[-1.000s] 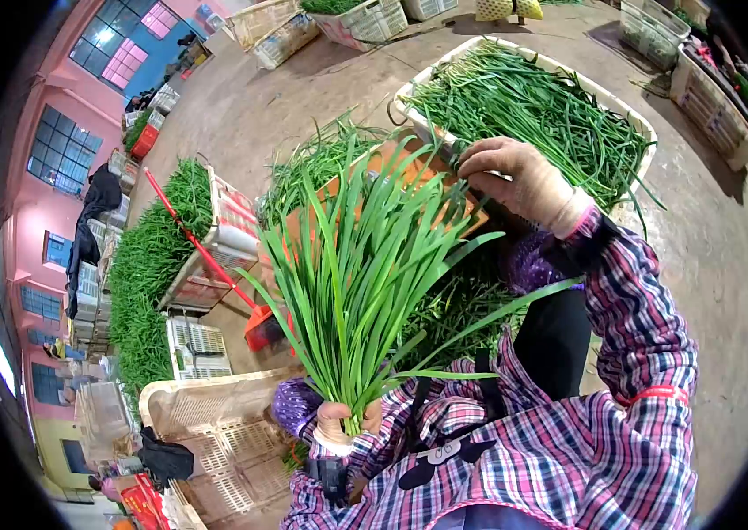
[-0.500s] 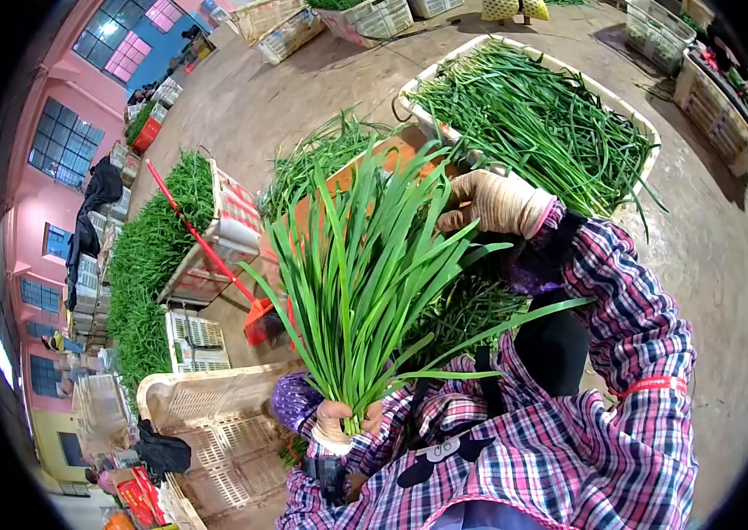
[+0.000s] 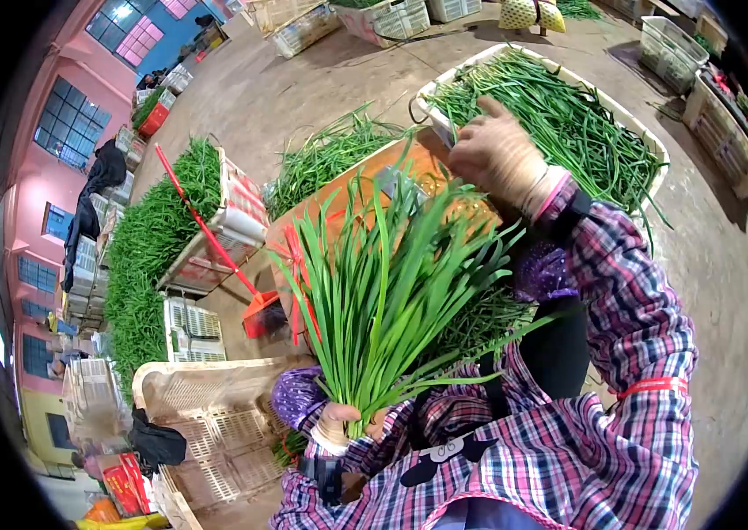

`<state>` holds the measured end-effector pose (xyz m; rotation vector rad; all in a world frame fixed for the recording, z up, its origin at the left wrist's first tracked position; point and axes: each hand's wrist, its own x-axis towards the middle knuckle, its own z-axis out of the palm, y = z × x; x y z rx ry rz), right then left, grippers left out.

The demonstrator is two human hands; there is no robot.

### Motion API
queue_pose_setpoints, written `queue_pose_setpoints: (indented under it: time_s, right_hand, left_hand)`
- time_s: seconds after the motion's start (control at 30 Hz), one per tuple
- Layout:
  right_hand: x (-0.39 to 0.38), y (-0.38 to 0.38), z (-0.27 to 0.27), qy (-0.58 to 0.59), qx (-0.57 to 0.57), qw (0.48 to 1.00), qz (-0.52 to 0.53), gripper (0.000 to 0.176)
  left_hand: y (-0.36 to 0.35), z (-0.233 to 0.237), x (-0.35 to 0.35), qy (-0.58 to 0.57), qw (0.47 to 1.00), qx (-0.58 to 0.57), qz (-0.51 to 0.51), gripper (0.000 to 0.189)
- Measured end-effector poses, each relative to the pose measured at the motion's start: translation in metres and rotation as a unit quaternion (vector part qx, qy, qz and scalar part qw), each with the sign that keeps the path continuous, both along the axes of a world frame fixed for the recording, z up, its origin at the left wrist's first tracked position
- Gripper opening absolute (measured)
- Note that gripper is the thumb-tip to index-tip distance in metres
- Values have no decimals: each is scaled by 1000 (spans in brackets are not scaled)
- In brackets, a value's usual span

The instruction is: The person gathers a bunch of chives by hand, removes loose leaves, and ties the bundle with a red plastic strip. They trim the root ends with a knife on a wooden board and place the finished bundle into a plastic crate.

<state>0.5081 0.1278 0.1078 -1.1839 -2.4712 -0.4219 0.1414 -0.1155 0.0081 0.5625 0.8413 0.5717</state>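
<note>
My left hand (image 3: 338,428) is closed round the base of a bunch of garlic chives (image 3: 383,291), whose long flat leaves fan upward and to the right. My gloved right hand (image 3: 504,155) is over the near left edge of a white crate (image 3: 656,150) full of chives (image 3: 559,115). Its fingers are apart, one stretched toward the crate, and no stalk shows in them. Below it stands an orange-brown wooden board (image 3: 338,190) with a metal piece on it, partly covered by the leaves. More loose greens lie in my lap.
At my left is a pale plastic crate (image 3: 162,375) with a small tied bunch inside. Beyond it are a red long-handled dustpan (image 3: 261,305) and crates heaped with greens (image 3: 144,256). Loose chives (image 3: 330,155) lie behind the board.
My right hand has moved up from beside the leaf tips to the crate's edge, its fingers spreading. The bunch in my left hand has fanned out to the right.
</note>
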Motion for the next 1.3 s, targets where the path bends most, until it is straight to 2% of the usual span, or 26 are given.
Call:
queue_pose_setpoints:
  time_s: [0.03, 0.07, 0.13, 0.27, 0.33, 0.43, 0.53, 0.6, 0.63, 0.67, 0.73, 0.8, 0.83, 1.0, 1.07, 1.2, 1.23, 1.27, 1.3]
  right_hand:
    - [5, 0, 11, 4, -43, 995, -87, 7]
    - [27, 16, -5, 81, 25, 995, -56, 8]
    - [49, 15, 4, 156, 38, 985, -62, 5]
    - [82, 7, 1, 271, -51, 958, -74, 8]
    - [86, -9, 3, 289, -132, 941, -113, 11]
    - [104, -18, -13, 293, -149, 936, -125, 12]
    - [112, -23, -19, 237, -169, 948, -130, 13]
    - [100, -38, -11, 318, -278, 905, -57, 12]
    - [87, -51, -3, 375, -353, 855, -68, 13]
    - [75, -64, 20, 370, -429, 823, -29, 18]
    - [66, -71, 25, 368, -410, 829, 97, 25]
    - [57, -71, 34, 343, -369, 860, 80, 29]
    - [52, -69, 30, 381, -351, 851, 89, 26]
    - [33, -53, 12, 423, -329, 839, 94, 15]
    - [27, -48, 2, 439, -337, 831, 58, 14]
    - [16, -28, -22, 417, -126, 890, 133, 11]
    - [17, -26, -21, 367, -85, 920, 108, 17]
    - [18, -23, -21, 367, -84, 920, 108, 17]
    - [17, -20, -22, 311, -55, 943, 102, 23]
  left_hand:
    - [-2, -10, -10, -32, 999, 10, -18, 52]
    - [-6, -10, -12, -34, 999, 10, -14, 52]
    - [-14, -11, -14, -22, 999, 13, 32, 52]
    - [-27, -27, -25, -58, 994, -16, 93, 57]
    - [-26, -30, -28, -78, 993, -2, 85, 57]
    - [-27, -28, -24, -140, 982, -7, 124, 58]
    - [-26, -27, -24, -151, 979, -15, 136, 56]
    - [-25, -26, -26, -150, 981, -10, 120, 54]
    - [-26, -27, -27, -149, 981, -15, 120, 53]
    - [-27, -27, -26, -148, 982, -20, 120, 53]
    - [-25, -24, -24, -140, 982, -20, 122, 53]
    - [-25, -22, -22, -138, 983, -8, 118, 52]
    - [-25, -22, -23, -137, 984, -7, 116, 52]
    - [-25, -18, -21, -159, 982, -20, 101, 50]
    - [-25, -16, -21, -152, 985, -19, 84, 50]
    - [-27, -12, -17, -129, 988, -25, 84, 58]
    - [-27, -9, -15, -121, 988, -18, 89, 56]
    - [-26, -9, -15, -121, 989, -17, 89, 56]
    - [-27, -9, -15, -117, 990, -14, 82, 55]
